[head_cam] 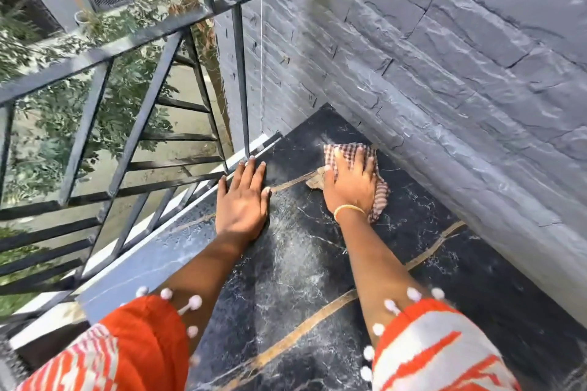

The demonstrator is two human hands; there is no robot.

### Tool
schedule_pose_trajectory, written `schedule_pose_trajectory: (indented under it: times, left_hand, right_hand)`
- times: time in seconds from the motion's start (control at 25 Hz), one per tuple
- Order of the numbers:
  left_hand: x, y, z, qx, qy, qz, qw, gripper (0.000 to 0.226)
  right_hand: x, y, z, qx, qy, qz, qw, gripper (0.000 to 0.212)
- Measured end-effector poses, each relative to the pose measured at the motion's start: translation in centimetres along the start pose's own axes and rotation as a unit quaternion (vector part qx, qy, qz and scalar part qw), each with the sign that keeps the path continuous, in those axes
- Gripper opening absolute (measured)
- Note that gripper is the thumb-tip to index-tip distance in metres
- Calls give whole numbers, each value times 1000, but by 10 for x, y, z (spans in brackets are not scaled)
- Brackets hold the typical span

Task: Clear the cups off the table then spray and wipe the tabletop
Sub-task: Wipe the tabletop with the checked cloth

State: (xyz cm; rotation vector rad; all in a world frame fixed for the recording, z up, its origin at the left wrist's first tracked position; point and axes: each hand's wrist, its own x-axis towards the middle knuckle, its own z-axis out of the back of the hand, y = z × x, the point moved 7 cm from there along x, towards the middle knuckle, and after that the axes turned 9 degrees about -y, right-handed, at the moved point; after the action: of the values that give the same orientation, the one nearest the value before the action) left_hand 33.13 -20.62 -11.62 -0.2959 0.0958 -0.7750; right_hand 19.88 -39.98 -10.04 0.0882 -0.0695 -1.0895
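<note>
A black marble tabletop (451, 267) with white veins and tan joint lines runs away from me toward a far corner. My right hand (351, 181) presses flat on a red-and-white checked cloth (379, 200) near that far corner, fingers straight. My left hand (243, 200) rests flat on the tabletop beside it, near the left edge, fingers straight and holding nothing. A pale wet or dusty streak (292, 251) lies on the marble between my forearms. No cups and no spray bottle are in view.
A grey rough stone wall (444, 57) borders the tabletop on the right and at the far end. A black metal railing (133, 111) stands close along the left edge, with green plants (63, 111) below beyond it.
</note>
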Motion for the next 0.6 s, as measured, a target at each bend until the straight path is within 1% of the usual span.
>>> schedule_pose_trajectory:
  times: [0.04,0.08,0.12,0.16,0.24,0.28,0.32,0.44,0.52,0.6]
  left_hand:
    - [-1,-1,1,-3,2,1,1000,57]
    - [-1,-1,1,-3,3,3,1000,57]
    - [-1,0,2,2,5,3,1000,57]
    - [0,1,1,13,11,1,1000,57]
    - [0,2,-3,40,15,-7,999,57]
    - [-1,3,-3,45,10,-7,999,59]
    - [-2,4,-2,39,7,-5,999,60]
    - [0,3,2,-4,-6,10,1000,60]
    - [0,0,3,-3,-13,6,1000,59]
    - [-1,0,3,1,-18,8,1000,57]
  right_hand:
    - [-7,5,1,7,0,-18,1000,54]
    - [-19,16,0,14,1,-14,1000,54]
    - [-35,33,-2,18,4,24,1000,54]
    - [-52,53,-5,22,13,88,996,54]
    - [-72,83,-12,29,45,222,974,54]
    - [-67,91,-13,33,53,257,964,53]
    - [-51,92,-13,29,52,262,963,52]
    - [25,73,-8,2,18,195,981,53]
    - [72,54,-11,29,47,121,991,53]
    - [97,43,-13,37,57,78,995,55]
